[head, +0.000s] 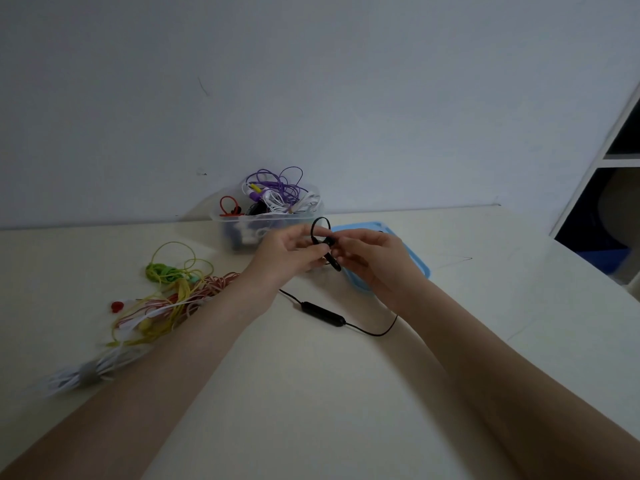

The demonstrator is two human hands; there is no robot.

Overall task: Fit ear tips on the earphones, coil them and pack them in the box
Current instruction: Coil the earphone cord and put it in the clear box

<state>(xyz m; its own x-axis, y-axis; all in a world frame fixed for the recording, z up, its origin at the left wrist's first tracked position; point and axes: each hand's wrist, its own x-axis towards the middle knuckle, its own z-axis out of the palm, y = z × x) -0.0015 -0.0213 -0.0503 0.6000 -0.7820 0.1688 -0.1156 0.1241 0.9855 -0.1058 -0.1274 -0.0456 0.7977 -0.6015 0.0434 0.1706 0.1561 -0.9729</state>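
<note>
A black earphone with an ear hook (328, 244) is held up above the table between both hands. My left hand (287, 252) grips its body from the left. My right hand (372, 256) pinches it from the right. Its black cable runs down to an inline remote (322, 313) lying on the table between my forearms. Behind my hands stands a clear plastic box (242, 225) holding purple, white, red and black earphones. Whether an ear tip is fitted is hidden by my fingers.
A blue lid (420, 268) lies flat to the right of the box, partly under my right hand. At the left lies a tangle of green, yellow, red and white earphones (166, 299) and a coiled white cable (86, 372). A shelf unit (609, 161) stands at the far right.
</note>
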